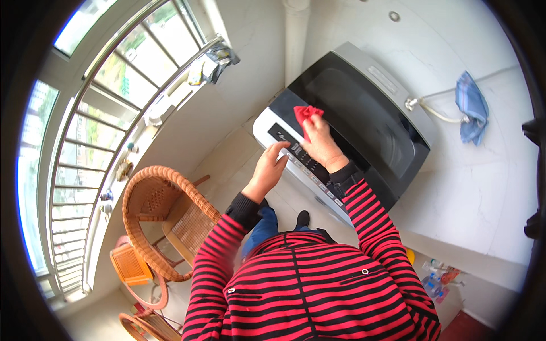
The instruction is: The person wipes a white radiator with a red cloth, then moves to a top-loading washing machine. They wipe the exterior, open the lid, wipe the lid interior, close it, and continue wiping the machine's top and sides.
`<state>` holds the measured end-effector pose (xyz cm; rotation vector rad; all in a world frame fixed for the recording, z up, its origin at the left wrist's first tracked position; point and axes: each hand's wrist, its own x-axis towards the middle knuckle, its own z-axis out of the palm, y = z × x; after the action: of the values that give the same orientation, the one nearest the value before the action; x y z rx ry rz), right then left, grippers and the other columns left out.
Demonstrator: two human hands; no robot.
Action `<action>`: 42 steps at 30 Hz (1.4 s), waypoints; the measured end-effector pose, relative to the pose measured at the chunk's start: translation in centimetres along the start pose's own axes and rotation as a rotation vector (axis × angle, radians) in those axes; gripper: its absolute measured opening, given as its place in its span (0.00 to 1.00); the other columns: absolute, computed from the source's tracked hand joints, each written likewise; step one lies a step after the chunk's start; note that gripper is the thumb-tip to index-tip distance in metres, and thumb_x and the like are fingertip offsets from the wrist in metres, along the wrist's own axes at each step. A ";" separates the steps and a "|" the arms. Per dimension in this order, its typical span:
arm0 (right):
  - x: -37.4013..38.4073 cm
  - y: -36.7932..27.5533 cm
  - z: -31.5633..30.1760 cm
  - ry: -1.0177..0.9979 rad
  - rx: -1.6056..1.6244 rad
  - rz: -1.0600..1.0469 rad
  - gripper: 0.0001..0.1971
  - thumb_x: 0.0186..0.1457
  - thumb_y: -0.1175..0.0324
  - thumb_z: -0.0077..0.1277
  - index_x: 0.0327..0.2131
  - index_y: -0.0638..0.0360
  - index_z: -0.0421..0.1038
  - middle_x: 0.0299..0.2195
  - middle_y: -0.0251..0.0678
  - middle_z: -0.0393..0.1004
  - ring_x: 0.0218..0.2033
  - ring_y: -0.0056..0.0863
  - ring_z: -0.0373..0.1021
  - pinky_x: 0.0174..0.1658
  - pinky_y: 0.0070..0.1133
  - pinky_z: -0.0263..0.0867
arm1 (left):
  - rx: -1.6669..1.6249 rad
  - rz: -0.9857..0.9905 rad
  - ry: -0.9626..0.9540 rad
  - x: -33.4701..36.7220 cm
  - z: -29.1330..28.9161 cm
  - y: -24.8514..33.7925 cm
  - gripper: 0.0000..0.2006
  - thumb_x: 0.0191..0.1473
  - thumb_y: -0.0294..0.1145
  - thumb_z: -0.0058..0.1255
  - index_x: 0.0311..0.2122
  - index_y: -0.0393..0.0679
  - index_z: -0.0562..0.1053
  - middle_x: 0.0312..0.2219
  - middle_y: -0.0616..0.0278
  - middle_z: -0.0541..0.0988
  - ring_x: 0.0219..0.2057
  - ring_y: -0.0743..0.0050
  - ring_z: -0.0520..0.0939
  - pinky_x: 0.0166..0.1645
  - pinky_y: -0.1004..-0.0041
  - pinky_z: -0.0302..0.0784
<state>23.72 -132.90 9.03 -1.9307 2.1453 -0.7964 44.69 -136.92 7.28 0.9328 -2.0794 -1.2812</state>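
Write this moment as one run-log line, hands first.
right hand: holds red cloth on washing machine | left hand: empty, at control panel | nearby: wicker chair, blue cloth

On the washing machine [365,120], the dark control panel [310,163] bears large pale characters [280,136] at its left end. Finer pale markings [296,149] follow beside them, too small to read. Lettering on the front row of buttons [315,180]: illegible.
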 end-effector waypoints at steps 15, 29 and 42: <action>-25.5 8.2 -9.7 0.259 -0.233 0.477 0.30 0.58 0.66 0.58 0.62 0.64 0.64 0.67 0.48 0.59 0.70 0.47 0.53 0.70 0.41 0.48 | 0.702 0.178 0.106 7.8 11.2 0.5 0.31 0.62 0.40 0.52 0.69 0.51 0.61 0.69 0.53 0.60 0.72 0.48 0.55 0.73 0.48 0.46; -25.6 6.3 -5.9 0.299 -0.439 0.554 0.32 0.58 0.59 0.56 0.64 0.59 0.63 0.70 0.43 0.57 0.71 0.40 0.53 0.71 0.42 0.46 | 0.748 0.381 -0.150 10.4 4.8 -2.0 0.32 0.64 0.33 0.44 0.72 0.47 0.55 0.71 0.55 0.57 0.73 0.53 0.54 0.74 0.53 0.47; -25.1 5.7 -5.1 0.287 -0.534 0.636 0.30 0.61 0.61 0.51 0.65 0.55 0.62 0.70 0.40 0.58 0.71 0.38 0.53 0.72 0.38 0.47 | 0.735 0.647 -0.362 10.7 4.2 -3.3 0.33 0.59 0.29 0.49 0.70 0.44 0.59 0.69 0.54 0.60 0.72 0.50 0.56 0.73 0.52 0.52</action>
<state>20.48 -107.27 4.72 -1.1700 3.1397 -0.4148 35.88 -143.98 3.31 0.2072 -2.8758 -0.3494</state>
